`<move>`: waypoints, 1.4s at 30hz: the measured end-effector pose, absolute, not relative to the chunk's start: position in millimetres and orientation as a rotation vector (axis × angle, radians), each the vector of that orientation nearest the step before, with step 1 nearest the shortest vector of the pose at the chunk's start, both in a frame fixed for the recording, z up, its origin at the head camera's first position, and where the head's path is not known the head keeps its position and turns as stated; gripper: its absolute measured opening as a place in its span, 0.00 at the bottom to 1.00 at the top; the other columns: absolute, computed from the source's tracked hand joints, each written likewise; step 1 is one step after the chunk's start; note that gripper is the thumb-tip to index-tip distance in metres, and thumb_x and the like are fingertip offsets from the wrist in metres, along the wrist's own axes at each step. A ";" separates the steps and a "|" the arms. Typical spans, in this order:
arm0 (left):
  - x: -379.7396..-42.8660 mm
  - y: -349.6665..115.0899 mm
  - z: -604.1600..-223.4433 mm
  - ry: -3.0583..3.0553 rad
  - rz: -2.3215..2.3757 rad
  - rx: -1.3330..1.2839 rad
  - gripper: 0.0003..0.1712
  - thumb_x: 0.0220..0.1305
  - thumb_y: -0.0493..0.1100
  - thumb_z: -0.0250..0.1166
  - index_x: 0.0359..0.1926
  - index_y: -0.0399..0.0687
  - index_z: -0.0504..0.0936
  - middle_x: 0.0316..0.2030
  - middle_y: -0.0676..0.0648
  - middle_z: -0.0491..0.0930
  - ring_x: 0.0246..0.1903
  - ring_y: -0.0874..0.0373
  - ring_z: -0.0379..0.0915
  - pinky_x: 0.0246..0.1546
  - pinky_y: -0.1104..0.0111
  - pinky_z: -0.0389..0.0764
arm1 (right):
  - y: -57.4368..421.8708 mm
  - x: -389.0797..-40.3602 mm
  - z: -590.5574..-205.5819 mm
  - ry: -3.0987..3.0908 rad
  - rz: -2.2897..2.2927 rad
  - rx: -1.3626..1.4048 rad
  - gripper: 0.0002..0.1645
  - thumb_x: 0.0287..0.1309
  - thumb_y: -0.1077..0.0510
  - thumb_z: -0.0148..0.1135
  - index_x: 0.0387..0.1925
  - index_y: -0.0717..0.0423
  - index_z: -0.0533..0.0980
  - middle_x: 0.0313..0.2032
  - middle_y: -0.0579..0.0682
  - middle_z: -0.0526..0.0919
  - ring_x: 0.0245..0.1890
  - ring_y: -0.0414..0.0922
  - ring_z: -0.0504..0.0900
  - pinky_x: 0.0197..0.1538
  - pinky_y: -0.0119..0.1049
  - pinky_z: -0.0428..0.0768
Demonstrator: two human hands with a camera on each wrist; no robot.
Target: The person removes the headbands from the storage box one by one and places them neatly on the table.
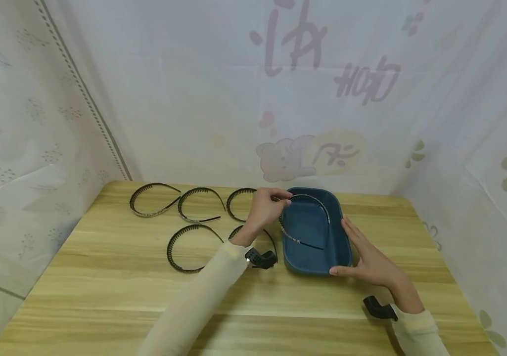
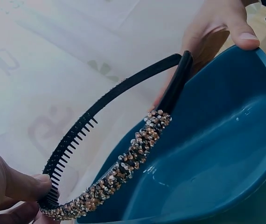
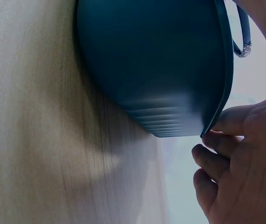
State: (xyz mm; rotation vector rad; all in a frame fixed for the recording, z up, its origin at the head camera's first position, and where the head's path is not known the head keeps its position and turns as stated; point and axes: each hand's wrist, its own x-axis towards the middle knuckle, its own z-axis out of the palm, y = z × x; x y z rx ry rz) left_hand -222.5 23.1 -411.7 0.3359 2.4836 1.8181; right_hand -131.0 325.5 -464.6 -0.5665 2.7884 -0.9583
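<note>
My left hand (image 1: 265, 207) pinches a black headband (image 2: 123, 165) between thumb and fingers. Sparkly beads cover its outer side and comb teeth line the inside. The headband is held over a blue plastic bin (image 1: 308, 266), its free ends pointing toward the bin's front. On the bin's right side, my right hand (image 1: 375, 264) grips the rim, the thumb at the front corner and the fingers along the right edge. The right wrist view shows those fingers at the rim (image 3: 226, 70). Nothing else shows inside the bin.
Several similar headbands lie left of the bin in two rows, among them one at the back left (image 1: 148, 215), one beside it (image 1: 186, 217) and one in front (image 1: 170, 252). My left forearm partly covers some. Patterned cloth (image 1: 191, 99) hangs behind the wooden table (image 1: 102, 296).
</note>
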 end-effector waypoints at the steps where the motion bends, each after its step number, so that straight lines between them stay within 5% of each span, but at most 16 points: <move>1: -222.9 22.0 -411.1 2.488 1.821 0.334 0.09 0.69 0.37 0.67 0.47 0.44 0.90 0.43 0.43 0.90 0.41 0.50 0.85 0.35 0.70 0.82 | 325.5 -131.4 -464.4 2.788 -0.959 -0.566 0.78 0.49 0.39 0.80 0.83 0.51 0.36 0.83 0.56 0.35 0.81 0.67 0.43 0.69 0.75 0.60; 13: -224.6 8.5 -407.4 2.526 1.865 0.259 0.09 0.68 0.37 0.69 0.47 0.44 0.91 0.39 0.43 0.90 0.40 0.52 0.86 0.41 0.64 0.85 | 326.3 -129.8 -464.0 2.786 -0.966 -0.555 0.78 0.49 0.39 0.81 0.83 0.52 0.36 0.83 0.55 0.35 0.81 0.67 0.42 0.69 0.76 0.58; 42: -226.3 -52.4 -399.9 2.519 1.953 0.055 0.11 0.69 0.40 0.68 0.50 0.45 0.90 0.46 0.42 0.88 0.45 0.52 0.83 0.39 0.71 0.79 | 325.2 -130.8 -465.6 2.777 -0.982 -0.565 0.78 0.49 0.39 0.81 0.83 0.52 0.35 0.83 0.55 0.33 0.81 0.67 0.41 0.69 0.76 0.57</move>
